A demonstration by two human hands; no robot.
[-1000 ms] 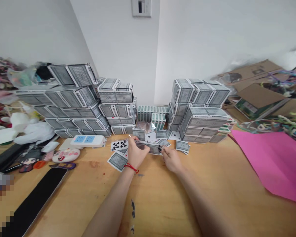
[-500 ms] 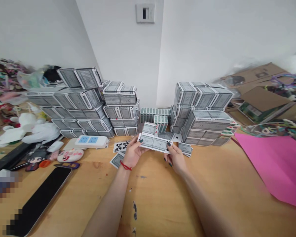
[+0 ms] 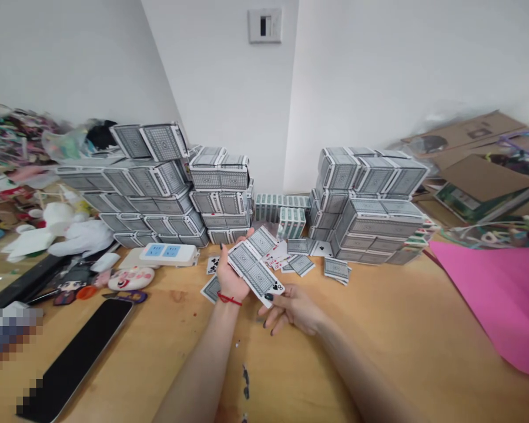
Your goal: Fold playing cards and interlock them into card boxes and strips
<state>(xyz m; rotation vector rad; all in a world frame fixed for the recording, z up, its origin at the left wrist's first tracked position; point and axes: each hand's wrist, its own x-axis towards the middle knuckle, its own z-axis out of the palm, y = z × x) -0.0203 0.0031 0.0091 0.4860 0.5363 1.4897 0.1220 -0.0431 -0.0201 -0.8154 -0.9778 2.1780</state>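
The left hand (image 3: 229,277), with a red string (image 3: 229,299) round the wrist, is raised a little above the middle of the worktop (image 3: 291,364). Its grip is closed on a spread of cards (image 3: 253,269). The cards overlap in a slanting row, backs up, and the nearest one shows a black eight at its corner.

The right hand (image 3: 293,308) meets the near end of that row. Its thumb lies on the corner card and a finger seems to press from below, though the cards hide the underside. The other fingers hang loosely curled.

Just behind the hands, toward the far edge, loose cards (image 3: 300,263) lie scattered on the wood, some face up. Two piles of card boxes stand along the far edge, the left pile (image 3: 158,188) and the right pile (image 3: 370,205), with a gap between them. A white power strip (image 3: 167,252) lies at the foot of the left pile. A dark phone (image 3: 77,355) lies toward the near left corner, and a pink sheet (image 3: 498,294) lies by the right edge.
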